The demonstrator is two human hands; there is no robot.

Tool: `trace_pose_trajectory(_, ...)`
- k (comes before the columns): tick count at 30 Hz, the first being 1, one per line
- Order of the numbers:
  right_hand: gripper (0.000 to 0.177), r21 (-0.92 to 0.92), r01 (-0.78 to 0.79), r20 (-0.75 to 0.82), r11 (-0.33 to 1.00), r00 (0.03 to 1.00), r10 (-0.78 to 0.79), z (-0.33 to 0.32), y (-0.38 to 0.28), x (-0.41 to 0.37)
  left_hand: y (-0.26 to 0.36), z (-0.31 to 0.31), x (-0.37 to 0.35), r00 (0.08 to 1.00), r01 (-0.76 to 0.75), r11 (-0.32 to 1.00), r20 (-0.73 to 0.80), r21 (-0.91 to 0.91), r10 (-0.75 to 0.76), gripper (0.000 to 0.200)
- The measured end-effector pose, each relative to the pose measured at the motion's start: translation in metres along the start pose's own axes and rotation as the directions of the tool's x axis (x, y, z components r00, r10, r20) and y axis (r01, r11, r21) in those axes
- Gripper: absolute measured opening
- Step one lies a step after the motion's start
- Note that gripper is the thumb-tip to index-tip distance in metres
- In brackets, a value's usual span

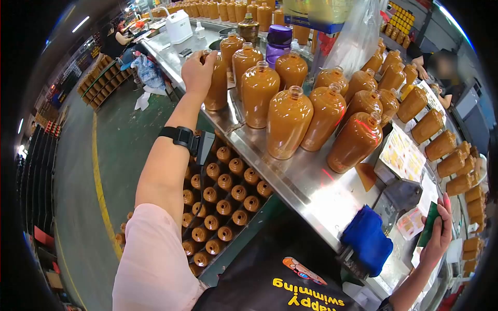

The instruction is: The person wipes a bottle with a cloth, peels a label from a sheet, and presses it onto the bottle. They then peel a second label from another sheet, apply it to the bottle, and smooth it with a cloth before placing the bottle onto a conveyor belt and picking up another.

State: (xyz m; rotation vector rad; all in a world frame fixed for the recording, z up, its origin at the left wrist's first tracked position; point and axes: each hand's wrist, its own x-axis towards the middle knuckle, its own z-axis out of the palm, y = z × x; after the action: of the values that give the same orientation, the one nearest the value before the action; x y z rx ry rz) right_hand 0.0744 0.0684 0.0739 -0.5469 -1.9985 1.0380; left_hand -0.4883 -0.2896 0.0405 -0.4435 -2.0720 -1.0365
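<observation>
My left hand point(198, 73) is closed around the neck of a glossy brown bottle point(217, 89) at the left edge of the metal table. The bottle stands upright, its mouth mostly hidden by my fingers. At the lower right, my right hand point(439, 236) grips a flat green card point(428, 224) between thumb and fingers. Beneath that card lies a small printed sheet point(410, 224). More brown bottles, one of them nearest point(290, 123) the table's front edge, stand grouped to the right of my left hand.
A blue cloth point(367, 241) hangs over the metal table point(301, 192) edge. Label sheets point(403, 150) lie on the right. Behind the bottles are a purple container point(278, 44) and a white jug point(179, 27). Packed bottles point(224, 207) stand below. Other people work at the far left and right.
</observation>
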Motion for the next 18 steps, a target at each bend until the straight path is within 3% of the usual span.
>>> trace_pose_trajectory(3,0.025,-0.042,-0.027,-0.022,0.999,0.999,0.026,-0.005,0.004,0.020,-0.005,0.022,0.006,0.997,-0.055,0.996,-0.058,0.071,0.060,0.039)
trace_pose_trajectory(7,0.026,-0.193,0.052,0.019,0.980,0.999,-0.049,-0.022,0.036,0.064,-0.009,0.030,0.012,0.991,0.134,0.968,-0.005,0.211,-0.136,0.041)
trace_pose_trajectory(8,0.026,-0.217,0.044,0.011,0.975,0.999,-0.043,-0.024,0.040,0.076,-0.014,0.030,0.011,0.998,0.032,0.973,-0.051,0.231,-0.020,0.041)
trace_pose_trajectory(9,0.026,-0.248,0.031,-0.015,0.968,0.999,-0.036,-0.024,0.046,0.091,-0.017,0.033,0.011,0.998,0.043,0.981,-0.061,0.189,-0.032,0.041)
trace_pose_trajectory(11,0.025,-0.384,0.172,0.017,0.907,0.984,-0.180,-0.029,0.065,0.129,-0.058,0.041,0.022,0.998,0.002,0.981,0.066,0.193,-0.015,0.046)
trace_pose_trajectory(13,0.027,-0.561,0.358,0.082,0.746,0.921,-0.380,-0.030,0.091,0.176,-0.074,0.037,0.022,0.993,-0.047,0.978,0.118,0.201,0.024,0.047)
trace_pose_trajectory(15,0.036,-0.566,0.203,0.011,0.799,0.971,-0.238,-0.029,0.119,0.225,-0.074,0.030,0.017,0.994,-0.110,0.970,0.046,0.215,0.102,0.050)
trace_pose_trajectory(16,0.038,-0.620,0.233,0.015,0.750,0.958,-0.285,-0.032,0.136,0.250,-0.070,0.020,0.013,0.986,-0.160,0.946,0.006,0.282,0.165,0.050)
trace_pose_trajectory(17,0.045,-0.719,0.133,0.043,0.682,0.988,-0.147,-0.034,0.137,0.272,-0.066,0.008,0.011,0.973,-0.201,0.915,-0.034,0.350,0.226,0.049)
trace_pose_trajectory(18,0.049,-0.761,0.134,0.061,0.634,0.989,-0.135,-0.038,0.153,0.298,-0.045,-0.008,0.002,0.988,-0.136,0.978,-0.054,0.157,0.146,0.047)
